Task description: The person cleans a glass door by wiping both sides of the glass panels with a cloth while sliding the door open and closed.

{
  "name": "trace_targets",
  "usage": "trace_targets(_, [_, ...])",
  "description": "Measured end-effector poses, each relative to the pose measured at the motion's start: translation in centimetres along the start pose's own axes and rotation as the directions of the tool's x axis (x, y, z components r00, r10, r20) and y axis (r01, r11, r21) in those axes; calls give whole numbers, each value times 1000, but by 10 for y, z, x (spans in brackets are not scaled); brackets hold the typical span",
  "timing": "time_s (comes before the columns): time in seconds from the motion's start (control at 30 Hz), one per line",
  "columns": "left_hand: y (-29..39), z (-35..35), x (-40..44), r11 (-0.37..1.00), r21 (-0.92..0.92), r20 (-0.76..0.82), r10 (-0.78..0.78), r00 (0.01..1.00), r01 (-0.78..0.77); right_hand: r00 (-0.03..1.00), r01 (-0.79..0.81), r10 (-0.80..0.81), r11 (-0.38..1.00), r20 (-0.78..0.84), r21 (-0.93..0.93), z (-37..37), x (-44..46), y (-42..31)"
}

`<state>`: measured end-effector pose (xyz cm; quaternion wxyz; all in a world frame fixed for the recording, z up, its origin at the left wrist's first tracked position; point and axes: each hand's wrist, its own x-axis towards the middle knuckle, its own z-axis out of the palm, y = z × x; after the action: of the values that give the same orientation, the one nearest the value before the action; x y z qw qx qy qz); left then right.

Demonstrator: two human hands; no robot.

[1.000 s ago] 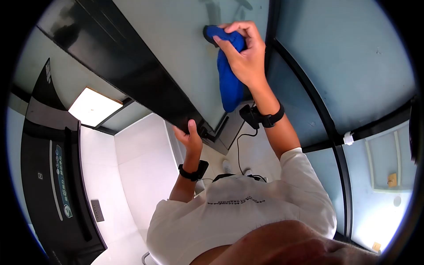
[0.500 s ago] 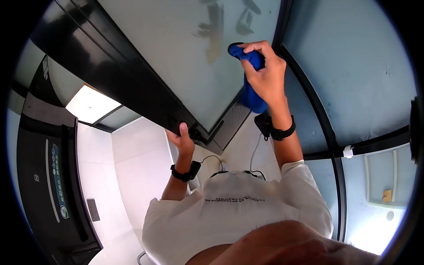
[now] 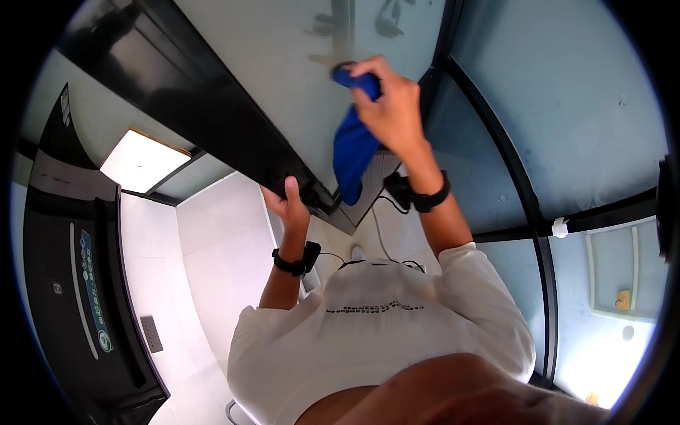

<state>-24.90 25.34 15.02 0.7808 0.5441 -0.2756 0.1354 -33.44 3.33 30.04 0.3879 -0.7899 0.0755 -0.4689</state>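
Note:
A blue cloth [image 3: 354,152] is bunched in my right hand [image 3: 391,103], its loose end hanging toward the panel's lower corner. The bunched part is at the pale frosted glass panel [image 3: 283,78], near a patterned strip with leaf shapes and a yellowish mark. My left hand [image 3: 287,205] grips the edge of the black frame [image 3: 205,92] along the panel's left side, thumb on the near face. Its other fingers are partly hidden behind the frame.
Blue-tinted glass panels [image 3: 567,106] in black frames stand on the right. On the left is a glossy black appliance [image 3: 60,283] with a label strip, beside white tiled walls [image 3: 219,248]. A thin cable [image 3: 382,234] hangs near my right wrist.
My right hand has moved left and slightly up across the glass with the blue cloth, whose loose end now swings further left. My left hand keeps its grip on the frame.

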Motion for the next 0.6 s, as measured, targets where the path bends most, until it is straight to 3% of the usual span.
trace_targets(0.1, [15,8,4,988,113,-5,106,994,-105,987,-57,71,993,-145,103,-49,-27,34])
trace_targets(0.17, [18,13,-2,996,47,-38,81,996,-79,958,-205,234,962,-164,178,-80,-48,21])
trace_targets(0.2, [19,13,-7,999,24,-6,49,999,-49,955,-199,230,965,-185,171,-91,-57,17])
trace_targets(0.27, [24,11,-20,1000,13,35,-24,999,23,957,-283,287,957,-49,64,-105,-79,6])
trace_targets(0.37, [36,18,-38,999,-43,145,-18,989,25,966,-233,237,971,104,-47,-110,-102,-21])
trace_targets(0.4, [39,17,-47,998,-54,171,-6,985,16,961,-241,241,970,138,-17,-112,-109,-26])
trace_targets(0.47, [43,20,-63,985,-66,285,-136,949,161,968,-197,189,980,164,30,-109,-125,-38])
trace_targets(0.57, [56,41,-86,960,-250,357,-33,934,129,942,-184,150,979,299,88,-113,-147,-55])
trace_targets(0.6, [63,47,-93,960,-224,397,-68,915,169,908,-208,173,977,382,53,-114,-158,-53])
